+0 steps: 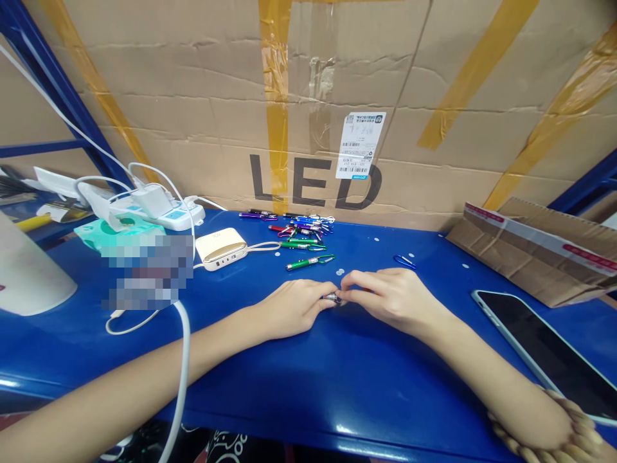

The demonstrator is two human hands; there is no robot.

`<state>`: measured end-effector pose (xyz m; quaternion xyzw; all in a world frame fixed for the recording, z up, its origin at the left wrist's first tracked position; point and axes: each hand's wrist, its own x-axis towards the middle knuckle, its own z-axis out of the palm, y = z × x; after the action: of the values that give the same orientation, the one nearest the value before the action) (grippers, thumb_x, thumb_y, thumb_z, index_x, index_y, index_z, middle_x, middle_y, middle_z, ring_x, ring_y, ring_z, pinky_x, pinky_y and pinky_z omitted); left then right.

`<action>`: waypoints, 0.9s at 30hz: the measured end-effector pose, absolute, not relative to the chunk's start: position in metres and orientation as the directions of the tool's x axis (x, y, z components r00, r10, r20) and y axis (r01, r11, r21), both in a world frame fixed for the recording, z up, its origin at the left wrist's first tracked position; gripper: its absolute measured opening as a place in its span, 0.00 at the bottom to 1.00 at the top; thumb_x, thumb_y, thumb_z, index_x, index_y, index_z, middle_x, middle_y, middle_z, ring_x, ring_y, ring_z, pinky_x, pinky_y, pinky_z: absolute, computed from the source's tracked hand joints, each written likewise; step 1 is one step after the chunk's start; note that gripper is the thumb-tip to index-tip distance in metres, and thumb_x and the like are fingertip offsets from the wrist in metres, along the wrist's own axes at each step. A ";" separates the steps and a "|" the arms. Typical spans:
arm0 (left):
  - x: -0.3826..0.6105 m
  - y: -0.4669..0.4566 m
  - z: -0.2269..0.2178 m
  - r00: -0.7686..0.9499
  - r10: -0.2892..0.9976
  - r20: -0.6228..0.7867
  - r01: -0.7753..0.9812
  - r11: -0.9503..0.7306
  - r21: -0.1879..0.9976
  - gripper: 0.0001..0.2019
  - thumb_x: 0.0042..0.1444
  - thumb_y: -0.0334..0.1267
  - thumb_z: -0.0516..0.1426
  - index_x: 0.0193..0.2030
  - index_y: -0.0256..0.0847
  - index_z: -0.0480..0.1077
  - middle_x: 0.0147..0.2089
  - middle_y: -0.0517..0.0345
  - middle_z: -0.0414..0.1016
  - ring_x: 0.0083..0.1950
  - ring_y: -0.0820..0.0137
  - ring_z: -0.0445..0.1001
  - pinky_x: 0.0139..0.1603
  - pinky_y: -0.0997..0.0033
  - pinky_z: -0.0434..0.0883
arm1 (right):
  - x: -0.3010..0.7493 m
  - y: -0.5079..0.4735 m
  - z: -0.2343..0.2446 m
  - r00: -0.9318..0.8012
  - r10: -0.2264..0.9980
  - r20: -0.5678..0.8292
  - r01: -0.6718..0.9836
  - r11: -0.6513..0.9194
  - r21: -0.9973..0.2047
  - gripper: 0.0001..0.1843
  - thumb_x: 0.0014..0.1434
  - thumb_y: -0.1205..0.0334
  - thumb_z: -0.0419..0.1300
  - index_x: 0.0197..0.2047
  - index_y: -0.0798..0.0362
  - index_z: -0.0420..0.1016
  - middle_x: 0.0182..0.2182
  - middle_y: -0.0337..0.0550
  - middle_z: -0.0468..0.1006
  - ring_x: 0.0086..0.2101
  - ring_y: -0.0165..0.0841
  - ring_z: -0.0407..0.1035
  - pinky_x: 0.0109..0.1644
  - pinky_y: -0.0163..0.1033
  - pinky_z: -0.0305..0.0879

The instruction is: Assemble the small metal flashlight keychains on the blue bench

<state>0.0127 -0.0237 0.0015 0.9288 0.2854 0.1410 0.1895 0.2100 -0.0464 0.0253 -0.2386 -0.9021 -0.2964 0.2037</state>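
My left hand [292, 310] is closed around a small pen torch [331, 298], and only a short silvery piece with a label shows between the fingers. The fingertips of my right hand [393, 297] pinch at the same torch's end; what exactly they grip there is hidden. Just beyond my hands lies a green pen torch [308, 262] with a carabiner clip. Behind it is a pile of similar torches in green, red, blue, purple and black, including a purple torch [258, 217]. A loose blue carabiner [405, 262] rests beyond my right hand.
A cream power bank [222, 249] with a strap, a power strip [176, 215] with white cables, and a white tapered container [29, 276] stand left. A phone [544, 347] and an opened cardboard box [525, 257] lie right. A large carton [193, 96] walls the back.
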 end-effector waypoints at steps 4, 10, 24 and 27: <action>0.013 -0.024 0.000 0.787 0.593 0.173 0.471 -0.757 0.452 0.09 0.62 0.36 0.45 0.43 0.42 0.66 0.40 0.57 0.74 0.41 0.67 0.73 0.40 0.70 0.68 | 0.211 -0.045 0.025 -0.788 0.310 0.532 0.562 0.715 0.416 0.18 0.64 0.69 0.45 0.28 0.53 0.73 0.29 0.34 0.76 0.18 0.21 0.61 0.22 0.32 0.51; 0.015 -0.026 -0.001 0.768 0.610 0.196 0.450 -0.732 0.512 0.10 0.63 0.36 0.44 0.44 0.41 0.64 0.43 0.57 0.74 0.44 0.68 0.73 0.44 0.70 0.68 | 0.214 -0.045 0.025 -0.767 0.327 0.552 0.581 0.720 0.380 0.15 0.63 0.69 0.48 0.30 0.53 0.73 0.29 0.34 0.76 0.19 0.21 0.62 0.23 0.31 0.53; 0.016 -0.029 0.004 0.722 0.647 0.247 0.478 -0.723 0.499 0.10 0.63 0.36 0.44 0.44 0.41 0.65 0.42 0.56 0.74 0.43 0.68 0.73 0.43 0.70 0.68 | 0.211 -0.044 0.025 -0.689 0.391 0.610 0.640 0.724 0.259 0.13 0.62 0.67 0.50 0.32 0.53 0.75 0.28 0.35 0.76 0.19 0.20 0.64 0.23 0.29 0.56; 0.017 -0.029 0.004 0.690 0.681 0.243 0.508 -0.696 0.508 0.10 0.63 0.36 0.44 0.41 0.40 0.65 0.38 0.56 0.74 0.40 0.68 0.73 0.40 0.71 0.69 | 0.209 -0.044 0.021 -0.631 0.445 0.636 0.687 0.701 0.192 0.12 0.60 0.67 0.51 0.32 0.53 0.75 0.29 0.36 0.76 0.20 0.21 0.66 0.23 0.28 0.57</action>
<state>0.0174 -0.0295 0.0042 0.8961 0.3318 0.2116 0.2051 0.2088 -0.0443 0.0212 -0.3226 -0.8773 -0.2136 0.2838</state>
